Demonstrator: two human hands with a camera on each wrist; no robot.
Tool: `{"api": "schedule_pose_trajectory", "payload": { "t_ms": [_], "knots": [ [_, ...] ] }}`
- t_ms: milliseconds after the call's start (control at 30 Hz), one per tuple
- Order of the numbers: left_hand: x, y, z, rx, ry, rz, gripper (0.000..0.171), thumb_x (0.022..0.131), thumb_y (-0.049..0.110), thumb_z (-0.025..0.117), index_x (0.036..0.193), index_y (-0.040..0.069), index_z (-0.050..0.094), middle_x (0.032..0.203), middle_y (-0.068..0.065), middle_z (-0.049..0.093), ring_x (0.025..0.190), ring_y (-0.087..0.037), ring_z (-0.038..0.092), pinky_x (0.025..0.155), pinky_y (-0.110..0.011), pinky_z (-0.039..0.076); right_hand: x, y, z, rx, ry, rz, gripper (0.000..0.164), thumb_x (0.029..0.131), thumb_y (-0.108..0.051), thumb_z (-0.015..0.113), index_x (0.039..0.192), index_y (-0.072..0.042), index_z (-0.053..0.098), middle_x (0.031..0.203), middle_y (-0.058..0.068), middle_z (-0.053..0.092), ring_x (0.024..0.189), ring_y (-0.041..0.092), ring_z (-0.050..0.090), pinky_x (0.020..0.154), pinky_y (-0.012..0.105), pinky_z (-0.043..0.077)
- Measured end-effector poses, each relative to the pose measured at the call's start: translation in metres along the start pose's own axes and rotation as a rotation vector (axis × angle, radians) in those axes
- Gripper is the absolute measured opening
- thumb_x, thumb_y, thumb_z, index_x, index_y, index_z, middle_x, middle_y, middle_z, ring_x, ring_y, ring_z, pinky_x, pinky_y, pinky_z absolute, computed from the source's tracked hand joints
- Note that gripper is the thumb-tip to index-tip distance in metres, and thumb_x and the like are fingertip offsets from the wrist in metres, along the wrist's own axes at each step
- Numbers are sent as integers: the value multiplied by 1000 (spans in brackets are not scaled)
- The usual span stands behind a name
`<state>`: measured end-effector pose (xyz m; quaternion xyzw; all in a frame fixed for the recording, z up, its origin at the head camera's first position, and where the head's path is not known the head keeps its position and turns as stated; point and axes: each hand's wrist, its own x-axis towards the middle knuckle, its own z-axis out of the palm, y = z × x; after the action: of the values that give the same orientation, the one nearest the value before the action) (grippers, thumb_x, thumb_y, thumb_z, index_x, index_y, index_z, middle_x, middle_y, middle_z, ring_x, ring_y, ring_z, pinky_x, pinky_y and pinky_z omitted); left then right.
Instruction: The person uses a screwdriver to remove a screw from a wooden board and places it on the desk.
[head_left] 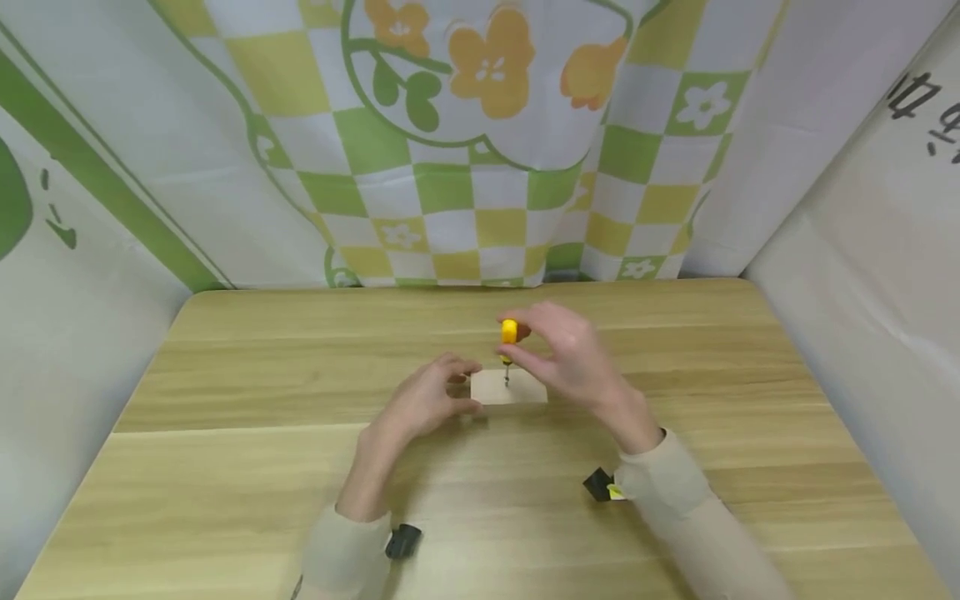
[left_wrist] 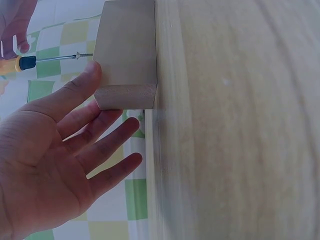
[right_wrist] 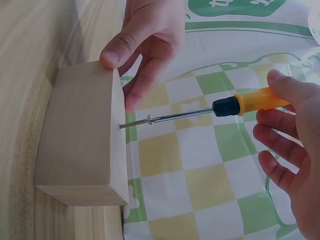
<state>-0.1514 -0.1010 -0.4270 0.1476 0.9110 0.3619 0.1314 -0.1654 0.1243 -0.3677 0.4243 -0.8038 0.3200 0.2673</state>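
Observation:
A pale wooden block (head_left: 491, 388) lies on the table, its top face toward the head camera. A screw (right_wrist: 135, 123) stands upright in that face, its tip in the wood and much of its thread still showing. My left hand (head_left: 422, 402) holds the block's left end, thumb on the near side and fingertips at the far side. Above the block, my right hand (head_left: 573, 354) pinches the yellow handle of a screwdriver (right_wrist: 257, 101) between thumb and fingers. The screwdriver's metal shaft (right_wrist: 182, 115) points down, its tip at the screw head.
The wood-grain table (head_left: 247, 492) spreads around the block. Behind its far edge hangs a checked, flowered cloth (head_left: 442, 187), with pale walls of cloth (head_left: 862, 250) at the sides. Small black pieces (head_left: 403, 542) show by both cuffs.

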Motion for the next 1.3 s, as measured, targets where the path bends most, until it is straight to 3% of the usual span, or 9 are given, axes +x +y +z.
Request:
{"api": "schedule_pose_trajectory", "payload": {
  "t_ms": [267,767,1100,1300],
  "knots": [
    [-1,1,1,-10,14,-15,57,82,26,82,135,18,62,126,3,62,123,-23,60,104,-48,48,1,-1,0,-23,-14,-10,40,80,-11,83,116,-2,69,95,4,74,85,15,69,80,30,58],
    [-2,2,2,-9,24,-41,56,82,28,82,134,21,63,129,3,63,124,-23,60,104,-51,47,1,-3,-1,-46,-3,-6,39,81,-13,82,117,-6,70,94,2,74,82,14,69,77,31,58],
    [-1,1,2,-5,24,-39,55,82,28,81,134,22,62,131,4,62,124,-24,60,102,-53,48,6,-11,-3,-94,-56,30,37,84,-13,79,118,-5,68,96,2,74,84,13,70,75,28,59],
    [-2,1,2,-9,19,-38,56,82,28,81,134,21,62,130,4,62,124,-23,60,103,-52,47,5,-15,-2,-77,-110,70,38,87,-7,72,124,-3,64,94,4,74,80,11,70,65,19,57]
  ]
}}
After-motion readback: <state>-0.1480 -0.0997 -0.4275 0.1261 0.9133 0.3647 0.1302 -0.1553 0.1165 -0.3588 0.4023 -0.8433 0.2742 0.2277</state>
